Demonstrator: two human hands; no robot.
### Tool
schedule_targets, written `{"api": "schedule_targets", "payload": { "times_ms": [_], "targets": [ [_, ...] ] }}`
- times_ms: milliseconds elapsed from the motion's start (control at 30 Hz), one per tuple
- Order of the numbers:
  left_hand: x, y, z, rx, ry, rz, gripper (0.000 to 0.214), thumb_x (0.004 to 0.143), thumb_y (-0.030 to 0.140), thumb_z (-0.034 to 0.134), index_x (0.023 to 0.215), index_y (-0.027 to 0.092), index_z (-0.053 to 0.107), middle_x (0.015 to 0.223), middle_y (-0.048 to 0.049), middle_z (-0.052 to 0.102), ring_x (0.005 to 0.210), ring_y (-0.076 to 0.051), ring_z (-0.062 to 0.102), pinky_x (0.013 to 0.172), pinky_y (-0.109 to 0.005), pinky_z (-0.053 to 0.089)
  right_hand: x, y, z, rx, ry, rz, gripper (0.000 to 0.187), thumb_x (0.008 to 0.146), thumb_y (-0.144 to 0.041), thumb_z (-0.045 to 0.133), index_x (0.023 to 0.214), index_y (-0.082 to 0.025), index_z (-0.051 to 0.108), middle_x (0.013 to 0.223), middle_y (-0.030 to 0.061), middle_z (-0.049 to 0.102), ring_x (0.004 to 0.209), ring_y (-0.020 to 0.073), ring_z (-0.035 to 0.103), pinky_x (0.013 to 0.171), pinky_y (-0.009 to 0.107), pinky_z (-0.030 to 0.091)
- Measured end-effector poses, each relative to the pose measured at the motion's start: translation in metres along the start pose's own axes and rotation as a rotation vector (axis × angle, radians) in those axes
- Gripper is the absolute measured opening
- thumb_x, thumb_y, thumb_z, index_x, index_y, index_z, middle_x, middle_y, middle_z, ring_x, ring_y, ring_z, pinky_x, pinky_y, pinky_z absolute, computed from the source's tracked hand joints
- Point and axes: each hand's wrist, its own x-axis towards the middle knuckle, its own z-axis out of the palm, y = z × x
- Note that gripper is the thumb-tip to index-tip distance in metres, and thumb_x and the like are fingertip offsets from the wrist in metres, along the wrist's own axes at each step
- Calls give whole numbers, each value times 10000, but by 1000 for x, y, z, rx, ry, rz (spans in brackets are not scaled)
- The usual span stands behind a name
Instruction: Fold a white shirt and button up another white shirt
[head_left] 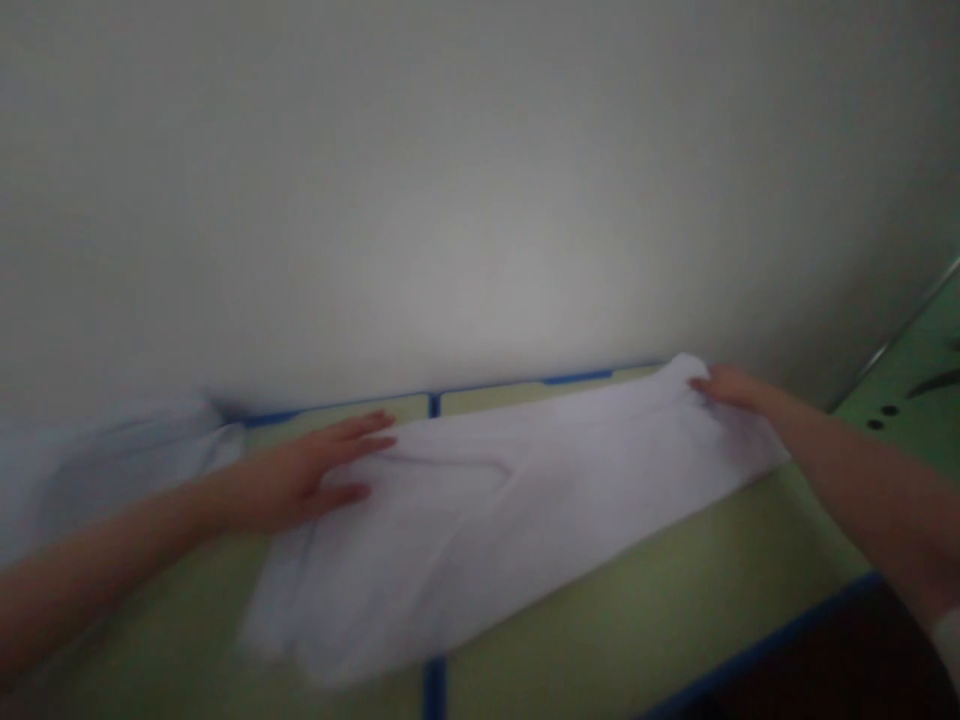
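A long piece of white cloth [525,510], perhaps a folded garment, lies stretched across the green tabletop [660,580], with creases toward its left part. My left hand [315,475] is over its upper left edge, fingers spread and stretched out. Whether those fingertips press on the fabric is blurred. At the far right end, my right hand [731,388] pinches the upper corner, which bunches up a little under the fingers.
More white fabric [127,460] lies at the left behind my forearm. A pale wall [465,200] rises along the table's back edge. Blue strips [435,690] mark the table's seam and edges. A green panel with dark markings [915,370] stands at the right.
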Motion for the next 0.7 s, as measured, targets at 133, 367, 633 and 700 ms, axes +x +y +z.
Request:
{"api": "schedule_targets", "payload": {
  "times_ms": [133,367,633,700],
  "targets": [
    [26,24,-7,-80,23,21,564,876,473,396,1401,306,273,1482,-17,219,1340,-220,248,1088,-403,223,-7,-24,-44,-101,20,-50,629,854,-446,454,1227,60,468,1209,306,481,1076,270,500,829,298,350],
    [114,122,10,-189,-57,411,638,873,513,365,1422,213,241,1492,-56,168,1366,-206,165,1104,-335,162,-32,-104,-126,-223,155,-121,596,773,-474,569,1174,-35,529,1190,242,521,1073,289,508,859,343,374],
    [137,124,55,-464,-279,350,685,865,573,261,1390,136,312,1469,-110,240,1351,-237,210,1090,-376,188,-102,-260,-178,-285,350,-401,585,659,-470,679,1079,-70,606,1055,176,609,1002,316,552,861,431,431],
    [123,103,36,-698,-177,263,660,897,530,101,1424,146,198,1478,-119,213,1336,-223,256,1055,-388,256,-116,-302,-179,-264,374,-487,545,652,-440,698,1039,-62,633,1020,167,621,999,316,551,866,458,426]
  ]
}}
